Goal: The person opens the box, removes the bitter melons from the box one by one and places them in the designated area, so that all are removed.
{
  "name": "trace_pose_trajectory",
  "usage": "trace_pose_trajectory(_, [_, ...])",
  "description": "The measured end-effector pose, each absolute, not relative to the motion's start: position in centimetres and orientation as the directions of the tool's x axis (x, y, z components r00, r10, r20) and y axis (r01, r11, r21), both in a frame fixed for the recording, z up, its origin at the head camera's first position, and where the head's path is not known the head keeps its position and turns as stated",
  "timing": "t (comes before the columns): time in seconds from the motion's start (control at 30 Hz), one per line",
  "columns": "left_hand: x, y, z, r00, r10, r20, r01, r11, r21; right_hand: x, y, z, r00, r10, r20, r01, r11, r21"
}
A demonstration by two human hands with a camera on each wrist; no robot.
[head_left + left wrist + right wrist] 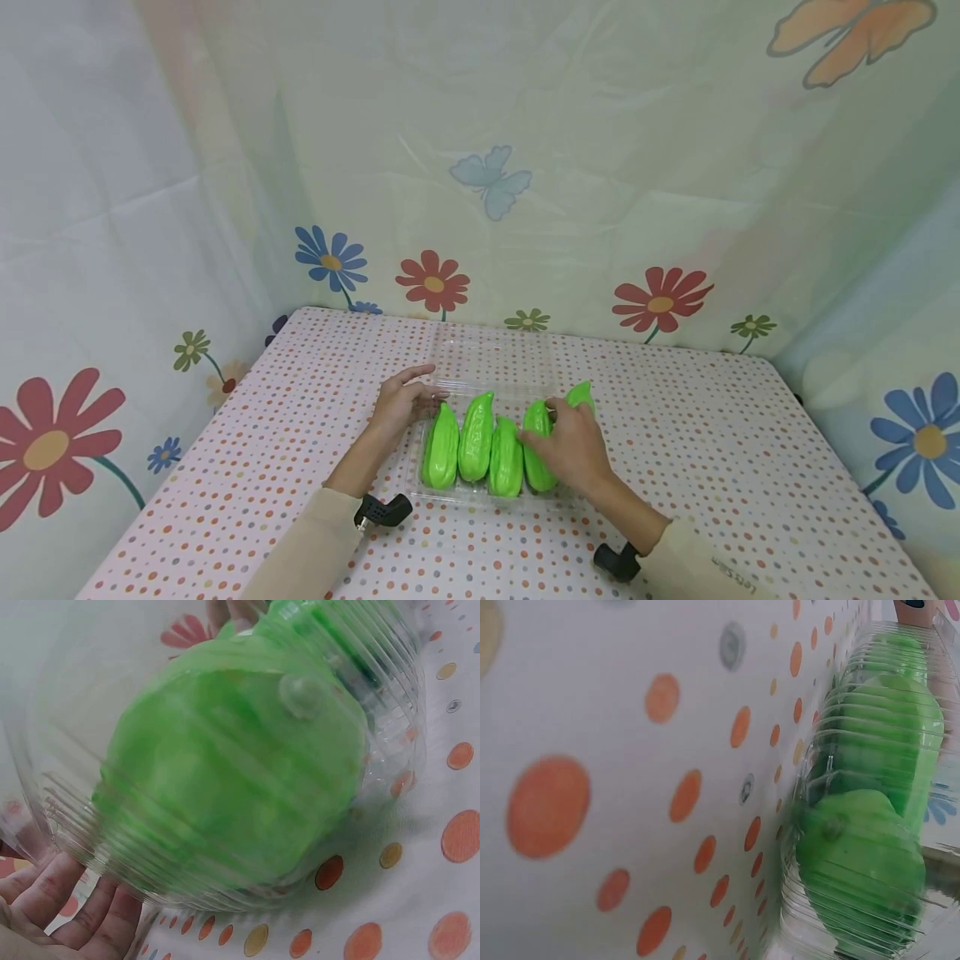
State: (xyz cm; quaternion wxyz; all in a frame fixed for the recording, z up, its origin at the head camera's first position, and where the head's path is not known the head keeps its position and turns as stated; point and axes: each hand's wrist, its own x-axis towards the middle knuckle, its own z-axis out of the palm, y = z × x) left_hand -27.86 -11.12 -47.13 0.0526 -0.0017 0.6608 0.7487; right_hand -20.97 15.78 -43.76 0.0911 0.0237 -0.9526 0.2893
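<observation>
Five green gourds [480, 442] are seen lying side by side in a clear plastic tray [450, 497] on the dotted tablecloth [712, 450]. The rightmost gourds are pinched from above by the right hand [564, 442]; the tray's left edge is touched by the relaxed, straight-fingered left hand [401, 403]

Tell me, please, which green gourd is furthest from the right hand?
The leftmost gourd in the clear tray; it lies beside the left hand, while the right hand rests on the gourds at the tray's other end.
</observation>
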Motion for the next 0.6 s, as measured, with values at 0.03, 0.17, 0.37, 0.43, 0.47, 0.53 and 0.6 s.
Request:
trace_pose_trajectory(0.03, [-27.88, -11.14, -47.19, -0.995, 0.077, -0.07, -0.079, -0.12, 0.99, -20.96, 15.79, -43.77, -0.982, 0.011, 0.191, -0.099, 0.828, -0.553])
trace_pose_trajectory(0.17, [-27.95, -11.17, -47.32, -0.995, 0.079, -0.067, -0.076, -0.119, 0.99, -20.98, 15.76, -43.86, -0.978, 0.025, 0.205, -0.1, 0.811, -0.576])
trace_pose_trajectory(0.37, [-27.93, -11.22, -47.32, -0.994, 0.078, -0.076, -0.085, -0.125, 0.988, -21.02, 15.92, -43.94, -0.971, 0.042, 0.236, -0.122, 0.759, -0.639])
trace_pose_trajectory(0.43, [-27.95, -11.25, -47.34, -0.994, 0.079, -0.076, -0.085, -0.128, 0.988, -21.03, 15.97, -43.82, -0.968, 0.045, 0.247, -0.135, 0.735, -0.664])
trace_pose_trajectory(0.47, [-27.96, -11.25, -47.34, -0.994, 0.079, -0.074, -0.084, -0.131, 0.988, -21.03, 15.99, -43.74, -0.966, 0.045, 0.255, -0.144, 0.727, -0.672])
trace_pose_trajectory(0.53, [-27.97, -11.27, -47.34, -0.994, 0.081, -0.073, -0.083, -0.132, 0.988, -21.06, 15.99, -43.57, -0.962, 0.041, 0.27, -0.161, 0.712, -0.684])
trace_pose_trajectory(0.6, [-27.98, -11.27, -47.35, -0.994, 0.083, -0.073, -0.083, -0.131, 0.988, -21.06, 15.99, -43.4, -0.961, 0.041, 0.275, -0.171, 0.694, -0.7])
